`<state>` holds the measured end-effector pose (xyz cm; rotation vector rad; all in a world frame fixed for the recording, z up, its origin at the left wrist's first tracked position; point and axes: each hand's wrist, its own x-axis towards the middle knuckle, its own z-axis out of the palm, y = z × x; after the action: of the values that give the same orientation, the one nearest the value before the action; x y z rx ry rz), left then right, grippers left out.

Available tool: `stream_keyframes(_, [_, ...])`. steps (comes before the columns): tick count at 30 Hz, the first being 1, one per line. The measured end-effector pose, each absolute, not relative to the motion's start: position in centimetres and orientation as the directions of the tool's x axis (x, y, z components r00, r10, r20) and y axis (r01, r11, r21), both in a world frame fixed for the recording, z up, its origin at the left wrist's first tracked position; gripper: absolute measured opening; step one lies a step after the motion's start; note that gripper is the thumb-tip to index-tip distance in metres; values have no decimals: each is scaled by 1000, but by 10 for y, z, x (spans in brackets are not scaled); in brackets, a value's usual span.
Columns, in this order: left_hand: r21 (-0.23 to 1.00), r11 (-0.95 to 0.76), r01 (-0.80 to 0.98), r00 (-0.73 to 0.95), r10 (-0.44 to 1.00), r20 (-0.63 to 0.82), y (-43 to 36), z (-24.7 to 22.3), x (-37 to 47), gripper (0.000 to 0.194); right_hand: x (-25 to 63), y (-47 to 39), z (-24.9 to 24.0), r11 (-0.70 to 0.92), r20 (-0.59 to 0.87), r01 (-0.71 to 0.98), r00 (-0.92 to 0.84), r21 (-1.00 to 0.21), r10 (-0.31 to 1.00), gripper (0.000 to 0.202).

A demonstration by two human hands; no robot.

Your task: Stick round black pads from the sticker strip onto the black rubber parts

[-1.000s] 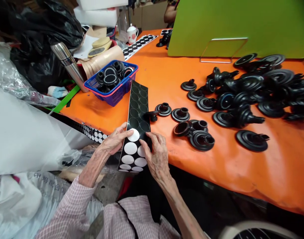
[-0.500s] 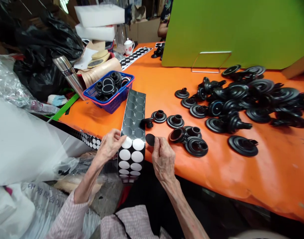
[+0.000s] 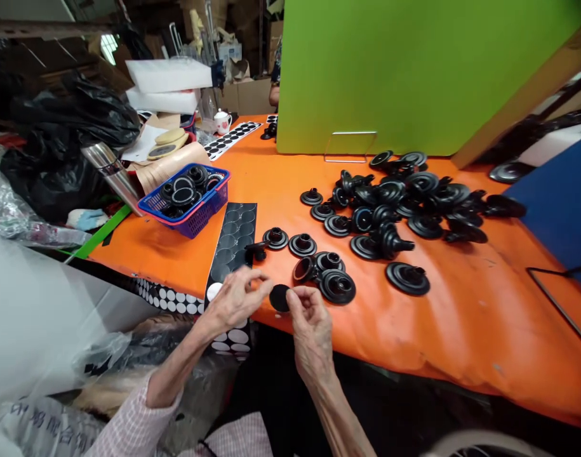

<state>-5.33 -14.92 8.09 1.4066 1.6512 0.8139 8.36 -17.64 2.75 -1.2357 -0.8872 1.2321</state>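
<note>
A thin black round sticker [image 3: 279, 298] is pinched by its right edge between the thumb and fingertips of my right hand [image 3: 313, 327], just above the table's front edge. To its left, my left hand [image 3: 237, 298] has thumb and forefinger apart, close to the sticker but holding nothing that I can see. Beneath the left hand, a long strip of round stickers [image 3: 233, 238] lies on the table and hangs over the edge. Several black disc-shaped plastic parts with raised necks, such as a suction-cup-like one [image 3: 338, 287], sit just beyond my right hand.
A large pile of similar black parts [image 3: 390, 197] covers the orange table [image 3: 461, 330] at right. A blue basket [image 3: 195, 222] of black rings stands at left, beside a steel flask [image 3: 109, 168]. Behind rises a green board [image 3: 366, 76]; another person's arm [image 3: 273, 95] shows past it.
My left hand has left the strip's edge and moved right, towards the sticker. My right hand still holds the sticker, now a little lower. The whole view has shifted to the right.
</note>
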Motion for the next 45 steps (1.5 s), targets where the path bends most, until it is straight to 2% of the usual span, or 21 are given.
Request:
stream_keyframes(2, [682,72,728,-153,986,59,-124,85,-52,23,92,-174,29,-104,-152,-230,203,-968,967,32])
stream_keyframes(3, [607,48,793,-159,978,131,-108,85,-51,23,96,-175,31,-102,-151,-237,197,-966,969,33])
stream_keyframes(4, [564,18,825,-119,983,143,-90,83,-50,23,99,-176,32,-103,-148,-240,177,-965,973,33])
stream_keyframes(7, [561,-35,827,12,999,44,-42,74,-42,23,108,-185,35,-111,-142,-230,126,-967,982,32])
stream_keyframes(11, [623,-28,782,30,1000,8,-11,73,-36,15,123,-196,36,-122,-135,-150,78,-981,988,30])
stream_keyframes(12, [654,-31,756,26,1000,18,-11,78,-36,15,127,-198,36,-118,-126,-119,64,-986,990,29])
stream_keyframes(14, [823,-13,567,23,1000,0,-21,89,-39,17,133,-201,37,-91,-93,-68,37,-994,995,28])
stream_keyframes(16, [982,83,171,62,994,-95,-43,99,-43,19,138,-202,40,-47,-48,-22,29,-999,998,26])
stream_keyframes(18, [951,236,-198,147,967,-209,-73,103,-45,23,141,-203,43,-9,-8,18,48,-1000,999,25])
stream_keyframes(21, [832,416,-367,182,909,-375,-121,94,-45,26,143,-203,49,-51,-51,-2,56,-999,997,25])
stream_keyframes(24, [760,486,-431,197,873,-447,-157,77,-42,24,143,-204,53,-147,-150,-88,27,-985,988,26])
stream_keyframes(27, [777,480,-406,235,877,-419,-179,65,-39,22,137,-205,52,-192,-198,-162,23,-968,980,26])
stream_keyframes(30, [796,456,-398,218,890,-400,-190,62,-39,29,127,-206,47,-164,-177,-206,48,-965,983,25])
stream_keyframes(35, [802,449,-393,240,892,-382,-197,62,-38,37,111,-206,38,-129,-155,-154,174,-980,972,26])
stream_keyframes(45, [789,468,-397,239,883,-403,-201,61,-34,42,100,-209,37,-124,-151,-139,204,-983,967,25])
